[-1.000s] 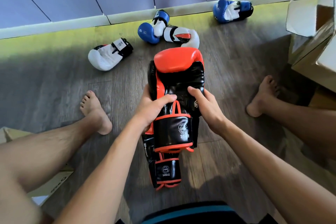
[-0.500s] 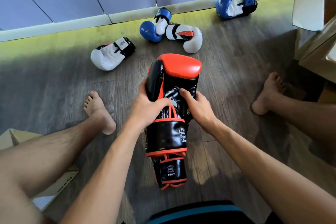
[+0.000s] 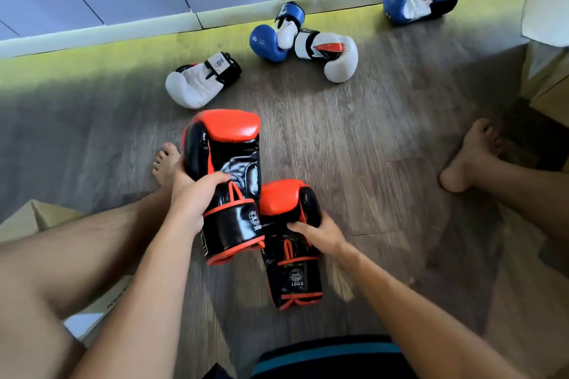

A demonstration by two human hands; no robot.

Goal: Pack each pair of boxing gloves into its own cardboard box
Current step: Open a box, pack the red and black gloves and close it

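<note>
Cardboard shows at the far left, about eight o'clock: a box (image 3: 46, 218) lying partly hidden under the person's bare left leg. Moving right, at about eleven o'clock, a white boxing glove with a black cuff (image 3: 200, 81) lies on the grey wood-plank floor (image 3: 385, 138). Near the centre, the left hand (image 3: 192, 198) is closed around the wrist of a black and orange boxing glove (image 3: 226, 175), thumb across its palm side, orange padded end pointing to twelve o'clock. Just right of it and lower, toward six o'clock, the right hand (image 3: 320, 234) rests with curled fingers on the second black and orange glove (image 3: 292, 243), gripping its side; the cuff reads "10OZ". The two gloves touch at their edges. Whether either one is lifted off the floor cannot be told. Beyond them, at twelve o'clock near the wall, a blue and white glove (image 3: 274, 40) lies against a second white glove with a red mark (image 3: 331, 55). At about one o'clock another blue and white glove (image 3: 415, 1) lies by the skirting. At the far right, two to three o'clock, stands an open cardboard box (image 3: 545, 40) with raised flaps, and the bare right foot rests near it.
</note>
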